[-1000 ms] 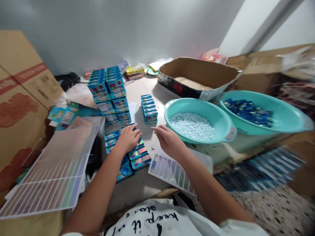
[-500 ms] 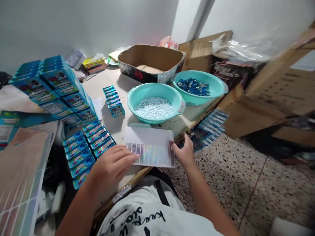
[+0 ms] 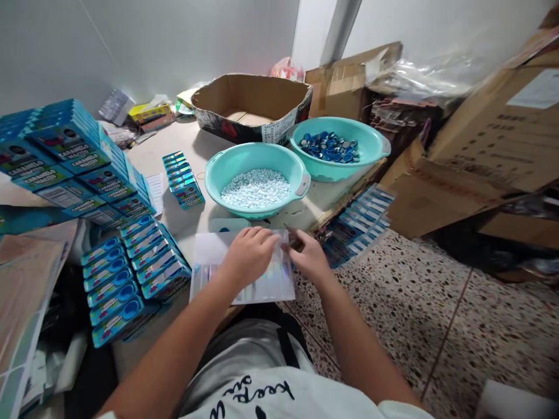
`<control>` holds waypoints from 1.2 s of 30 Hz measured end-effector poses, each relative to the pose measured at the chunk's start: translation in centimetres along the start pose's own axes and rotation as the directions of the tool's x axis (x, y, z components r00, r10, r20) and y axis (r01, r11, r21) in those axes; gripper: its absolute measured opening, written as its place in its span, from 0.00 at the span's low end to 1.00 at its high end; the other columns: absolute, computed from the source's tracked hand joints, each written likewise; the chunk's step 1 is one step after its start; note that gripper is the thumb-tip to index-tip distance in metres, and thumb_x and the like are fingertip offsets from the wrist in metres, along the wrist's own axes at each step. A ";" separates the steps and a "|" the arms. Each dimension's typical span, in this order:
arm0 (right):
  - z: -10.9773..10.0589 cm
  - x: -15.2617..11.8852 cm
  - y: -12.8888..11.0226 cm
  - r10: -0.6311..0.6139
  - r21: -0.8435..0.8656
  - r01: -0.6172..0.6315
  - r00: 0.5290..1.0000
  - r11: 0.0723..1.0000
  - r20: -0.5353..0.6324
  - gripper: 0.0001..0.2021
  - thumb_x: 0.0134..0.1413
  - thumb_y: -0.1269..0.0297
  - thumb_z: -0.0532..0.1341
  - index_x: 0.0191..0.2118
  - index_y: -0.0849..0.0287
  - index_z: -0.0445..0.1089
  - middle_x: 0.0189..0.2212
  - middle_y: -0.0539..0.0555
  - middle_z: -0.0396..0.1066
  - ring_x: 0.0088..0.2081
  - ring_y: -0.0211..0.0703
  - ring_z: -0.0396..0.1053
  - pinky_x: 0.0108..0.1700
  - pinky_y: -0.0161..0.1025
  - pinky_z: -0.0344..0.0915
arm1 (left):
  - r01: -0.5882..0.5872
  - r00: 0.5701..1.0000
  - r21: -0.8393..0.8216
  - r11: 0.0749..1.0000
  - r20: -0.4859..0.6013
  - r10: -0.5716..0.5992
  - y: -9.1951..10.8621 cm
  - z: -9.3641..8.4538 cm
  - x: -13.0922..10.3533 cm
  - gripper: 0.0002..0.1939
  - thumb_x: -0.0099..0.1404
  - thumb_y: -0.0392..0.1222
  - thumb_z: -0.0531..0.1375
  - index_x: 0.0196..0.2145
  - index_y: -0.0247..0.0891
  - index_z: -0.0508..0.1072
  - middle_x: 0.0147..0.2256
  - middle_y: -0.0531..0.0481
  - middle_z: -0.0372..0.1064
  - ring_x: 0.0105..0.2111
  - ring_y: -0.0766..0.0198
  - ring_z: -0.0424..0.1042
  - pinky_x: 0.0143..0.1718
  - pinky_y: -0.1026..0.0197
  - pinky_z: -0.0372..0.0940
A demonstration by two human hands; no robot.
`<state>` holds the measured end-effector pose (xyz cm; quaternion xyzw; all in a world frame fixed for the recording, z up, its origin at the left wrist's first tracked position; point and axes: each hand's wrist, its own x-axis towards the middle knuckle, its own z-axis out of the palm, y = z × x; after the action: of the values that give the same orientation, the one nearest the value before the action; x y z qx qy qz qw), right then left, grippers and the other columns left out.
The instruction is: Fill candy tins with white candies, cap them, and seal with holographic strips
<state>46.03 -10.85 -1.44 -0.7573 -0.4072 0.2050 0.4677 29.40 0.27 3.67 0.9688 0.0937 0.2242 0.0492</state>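
A white sheet with shiny holographic strips lies at the table's front edge. My left hand is over its upper middle, fingers bent together near the right corner; what they pinch, if anything, is too small to name. My right hand is closed on the sheet's upper right edge, thumb and fingers together. Just behind the sheet stands a teal bowl of small pale pieces. Another teal bowl holds blue and silver round pieces. A small translucent lid-like piece with a blue round piece shows behind the sheet.
Blue printed boxes are stacked at the left, with rows of opened-looking boxes nearer me and a short row mid-table. An open cardboard tray stands behind. Large cartons and packed blue strips are at the right.
My left hand has moved right across the sheet, toward my right hand. My right hand's fingers have drawn together at the sheet's corner. The view has shifted slightly to the right.
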 end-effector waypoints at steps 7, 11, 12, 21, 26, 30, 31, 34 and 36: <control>-0.1 -2.6 -1.3 0.062 0.444 -0.005 0.991 0.896 -0.115 0.18 0.52 0.51 0.68 0.44 0.56 0.79 0.41 0.56 0.80 0.42 0.50 0.76 0.47 0.45 0.72 | 0.013 0.998 -0.070 0.997 -0.064 -0.018 0.4 3.8 2.4 0.18 0.76 0.39 0.51 0.59 0.36 0.72 0.47 0.40 0.78 0.45 0.56 0.78 0.47 0.55 0.73; -0.1 -2.9 -1.1 0.099 0.534 -0.035 0.991 0.845 -0.092 0.17 0.55 0.47 0.67 0.40 0.56 0.81 0.40 0.57 0.80 0.44 0.51 0.76 0.49 0.44 0.72 | -0.032 0.974 -0.121 0.992 -0.228 0.003 0.5 4.6 1.6 0.16 0.77 0.39 0.53 0.56 0.36 0.75 0.47 0.40 0.80 0.45 0.57 0.79 0.48 0.56 0.75; 0.1 -2.9 -0.9 0.121 0.570 -0.045 0.988 0.821 -0.097 0.19 0.56 0.45 0.66 0.40 0.56 0.81 0.41 0.57 0.80 0.46 0.51 0.76 0.50 0.44 0.72 | -0.020 0.970 -0.121 0.992 -0.241 -0.010 0.5 4.7 1.5 0.16 0.76 0.39 0.53 0.55 0.37 0.75 0.48 0.40 0.80 0.45 0.57 0.79 0.48 0.56 0.75; 1.8 -1.9 -0.2 0.320 0.720 -0.183 0.946 0.669 -0.057 0.24 0.46 0.38 0.70 0.36 0.57 0.80 0.36 0.57 0.81 0.41 0.52 0.77 0.43 0.44 0.75 | 0.004 0.976 -0.022 1.000 -0.217 -0.008 1.1 5.1 1.2 0.14 0.76 0.40 0.54 0.49 0.40 0.80 0.51 0.42 0.79 0.47 0.58 0.80 0.47 0.57 0.76; 1.8 -1.4 -0.5 0.315 0.711 -0.179 0.947 0.680 -0.064 0.25 0.44 0.38 0.71 0.35 0.57 0.80 0.34 0.56 0.81 0.39 0.51 0.77 0.42 0.44 0.74 | 0.027 0.966 -0.042 0.999 -0.254 -0.037 1.1 4.9 1.2 0.15 0.76 0.41 0.54 0.52 0.39 0.78 0.50 0.41 0.79 0.48 0.57 0.79 0.49 0.56 0.75; 1.7 -1.2 -0.8 0.266 0.673 -0.152 0.962 0.724 -0.068 0.24 0.45 0.39 0.71 0.33 0.57 0.80 0.34 0.56 0.81 0.39 0.50 0.75 0.44 0.43 0.73 | 0.032 0.956 -0.115 0.993 -0.285 -0.064 0.8 5.1 1.4 0.17 0.76 0.42 0.53 0.56 0.34 0.74 0.45 0.39 0.79 0.45 0.56 0.78 0.50 0.56 0.75; 1.7 -1.1 -0.9 0.260 0.665 -0.149 0.963 0.732 -0.071 0.23 0.45 0.39 0.71 0.33 0.57 0.80 0.34 0.56 0.81 0.39 0.50 0.75 0.44 0.43 0.72 | 0.026 0.955 -0.137 0.990 -0.289 -0.065 0.7 5.1 1.4 0.17 0.76 0.41 0.54 0.56 0.34 0.74 0.44 0.39 0.78 0.45 0.56 0.78 0.50 0.55 0.75; 1.8 -1.0 -0.9 0.265 0.652 -0.155 0.961 0.743 -0.074 0.23 0.45 0.39 0.71 0.33 0.57 0.80 0.34 0.56 0.80 0.39 0.50 0.75 0.45 0.43 0.72 | 0.043 0.955 -0.178 0.983 -0.280 -0.093 0.5 5.4 1.2 0.16 0.76 0.40 0.53 0.55 0.36 0.75 0.44 0.39 0.78 0.45 0.57 0.77 0.50 0.55 0.75; 1.9 -0.9 -0.7 0.281 0.657 -0.163 0.957 0.736 -0.077 0.23 0.44 0.39 0.71 0.32 0.57 0.79 0.34 0.55 0.80 0.38 0.49 0.75 0.44 0.43 0.72 | 0.061 0.957 -0.174 0.983 -0.270 -0.107 0.6 5.6 1.0 0.16 0.76 0.40 0.53 0.54 0.37 0.76 0.45 0.40 0.78 0.45 0.57 0.77 0.50 0.55 0.75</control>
<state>43.85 -10.35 -1.79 -0.6084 -0.1765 0.3207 0.7042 32.88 -0.35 -0.79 0.9154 0.1222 0.3627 0.1247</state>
